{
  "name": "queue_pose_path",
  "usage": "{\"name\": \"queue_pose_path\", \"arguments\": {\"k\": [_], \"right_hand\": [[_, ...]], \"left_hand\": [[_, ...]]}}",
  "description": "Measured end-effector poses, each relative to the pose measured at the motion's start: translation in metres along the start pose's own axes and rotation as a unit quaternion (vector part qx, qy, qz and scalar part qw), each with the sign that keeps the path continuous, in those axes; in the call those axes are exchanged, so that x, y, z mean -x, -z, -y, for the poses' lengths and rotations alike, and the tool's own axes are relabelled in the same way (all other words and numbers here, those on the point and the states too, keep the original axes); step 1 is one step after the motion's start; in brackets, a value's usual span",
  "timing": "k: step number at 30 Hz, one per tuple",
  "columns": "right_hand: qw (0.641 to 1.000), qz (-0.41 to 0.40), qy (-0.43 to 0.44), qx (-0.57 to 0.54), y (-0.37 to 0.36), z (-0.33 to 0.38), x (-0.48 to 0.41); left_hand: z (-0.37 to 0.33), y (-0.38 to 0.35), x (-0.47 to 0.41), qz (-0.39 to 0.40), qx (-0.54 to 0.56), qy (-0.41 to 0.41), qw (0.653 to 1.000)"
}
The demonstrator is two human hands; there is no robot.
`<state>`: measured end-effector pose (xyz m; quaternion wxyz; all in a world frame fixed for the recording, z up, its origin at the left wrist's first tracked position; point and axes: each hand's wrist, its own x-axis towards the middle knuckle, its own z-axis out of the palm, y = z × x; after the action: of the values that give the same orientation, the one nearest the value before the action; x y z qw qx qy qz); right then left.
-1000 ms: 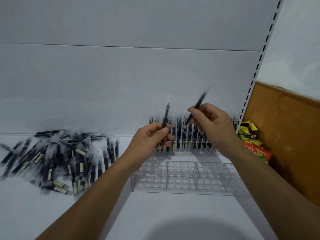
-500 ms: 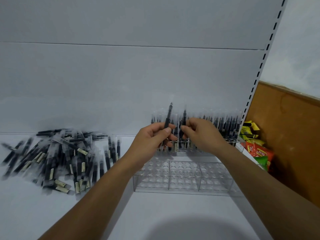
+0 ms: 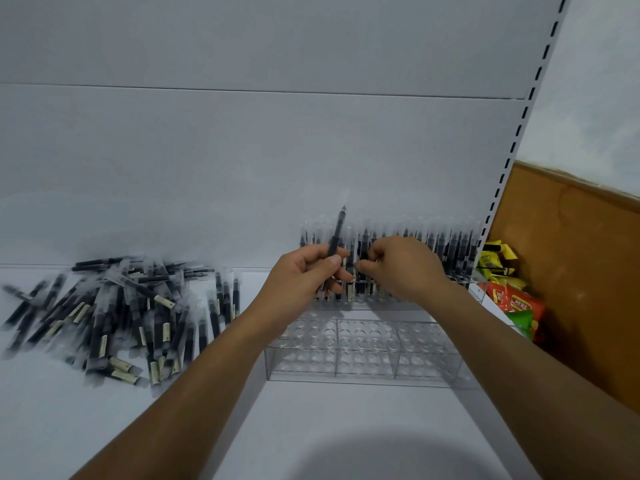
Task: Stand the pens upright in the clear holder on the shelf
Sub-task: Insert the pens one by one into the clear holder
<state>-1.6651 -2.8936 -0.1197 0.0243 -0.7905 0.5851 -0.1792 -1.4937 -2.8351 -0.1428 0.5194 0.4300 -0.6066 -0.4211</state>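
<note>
Pens like these should be light, stiff plastic with slick clear caps, so a fingertip pinch at mid-barrel is plenty, no squeezing needed. The left hand (image 3: 304, 278) is curled round one slim black pen (image 3: 335, 242), holding it upright over the 12 o'clock side of the clear acrylic holder with round holes (image 3: 363, 355). The right hand (image 3: 405, 268) is just beside it, fingertips pinching a back-row pen (image 3: 361, 284), I think, it's a bit blurry. The loose pile of black pens (image 3: 114, 313) lies at 9 o'clock on the white shelf (image 3: 311, 427). The holder's probably light too, so push straight down or it may skid.
</note>
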Motion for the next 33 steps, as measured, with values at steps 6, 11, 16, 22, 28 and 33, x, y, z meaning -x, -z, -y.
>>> {"name": "queue_pose_path", "arguments": {"k": [6, 11, 16, 22, 28, 33], "right_hand": [[0.999, 0.041, 0.007, 0.027, 0.002, 0.000, 0.004], [1.000, -0.010, 0.007, 0.013, 0.012, -0.001, 0.013], [0.965, -0.167, 0.172, -0.109, 0.024, 0.009, 0.032], [0.966, -0.132, 0.220, -0.007, 0.018, 0.007, 0.028], [0.960, -0.162, 0.142, -0.179, 0.017, 0.003, 0.035], [0.947, -0.139, 0.050, -0.284, 0.010, 0.008, 0.035]], "left_hand": [[0.000, -0.001, 0.000, -0.008, -0.012, 0.007, 1.000], [-0.002, -0.003, 0.002, -0.008, -0.036, 0.002, 0.999], [-0.001, -0.002, 0.001, -0.007, -0.056, 0.000, 0.998], [0.000, -0.005, 0.001, 0.029, -0.093, -0.001, 0.995], [-0.003, -0.006, 0.002, 0.020, -0.069, -0.022, 0.997], [-0.003, -0.005, 0.001, 0.014, -0.051, -0.028, 0.998]]}}
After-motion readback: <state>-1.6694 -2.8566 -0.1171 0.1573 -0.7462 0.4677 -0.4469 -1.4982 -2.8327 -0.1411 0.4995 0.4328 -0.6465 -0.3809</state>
